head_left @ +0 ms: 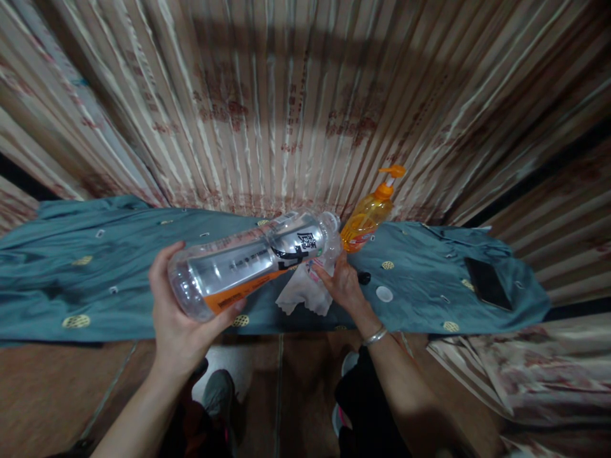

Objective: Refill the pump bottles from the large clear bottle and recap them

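Note:
A large clear plastic bottle [248, 261] with an orange and silver label is tilted nearly level, its neck to the right. My left hand [184, 312] is wrapped round its base. My right hand [347, 286] is closed at the neck end, around a clear plastic container [335, 247] just below the mouth. This container is partly hidden by fingers and blurred, so its exact kind is unclear. Under the bottle's neck is a white cloth [303, 294] with a pink print. An orange pump bottle [365, 219] stands just behind my right hand.
A green patterned cloth [124, 267] covers the long narrow surface. To the right of my right hand lie a small black cap [364, 278] and a round white cap [384, 294]. Farther right is a dark phone [487, 283]. A pleated curtain [267, 114] hangs behind.

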Available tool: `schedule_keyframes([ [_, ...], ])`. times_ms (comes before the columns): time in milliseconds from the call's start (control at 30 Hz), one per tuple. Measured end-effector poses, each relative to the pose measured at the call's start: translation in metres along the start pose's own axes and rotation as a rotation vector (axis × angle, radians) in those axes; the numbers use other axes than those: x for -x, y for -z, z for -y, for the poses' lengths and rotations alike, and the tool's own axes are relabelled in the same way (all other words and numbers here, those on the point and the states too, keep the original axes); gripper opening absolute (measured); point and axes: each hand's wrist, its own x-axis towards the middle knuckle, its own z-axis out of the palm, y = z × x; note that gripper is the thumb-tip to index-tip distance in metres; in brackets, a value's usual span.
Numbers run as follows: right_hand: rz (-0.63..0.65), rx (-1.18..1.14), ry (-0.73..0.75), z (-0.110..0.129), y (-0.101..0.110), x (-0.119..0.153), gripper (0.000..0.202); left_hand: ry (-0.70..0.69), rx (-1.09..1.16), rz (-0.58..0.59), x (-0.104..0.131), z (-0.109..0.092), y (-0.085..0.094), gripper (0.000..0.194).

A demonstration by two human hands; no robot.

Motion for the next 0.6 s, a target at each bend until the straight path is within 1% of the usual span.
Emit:
schedule_keyframes([
  [100,0.017,0.003,-0.082,0.002,0.000,-0.001,0.081,0.001,-0.004,0.007,0.000,0.001,0.001,0.112],
  [200,0.035,0.001,-0.118,0.005,-0.001,0.000,0.078,0.037,-0.006,0.005,0.000,0.002,0.001,0.113],
  [300,0.025,-0.005,-0.118,0.006,-0.001,0.000,0.076,0.066,0.007,-0.006,0.000,0.001,0.000,0.112],
  [433,0.020,-0.036,-0.094,0.006,0.008,-0.001,0.070,0.070,0.002,-0.006,0.000,0.000,-0.001,0.109],
  [500,0.027,-0.041,-0.082,0.006,0.011,-0.001,0.071,0.061,-0.002,-0.004,0.000,0.000,-0.001,0.110],
  [600,0.028,-0.008,-0.068,0.007,0.010,-0.001,0.075,0.041,-0.006,-0.001,0.001,0.000,-0.001,0.111],
])
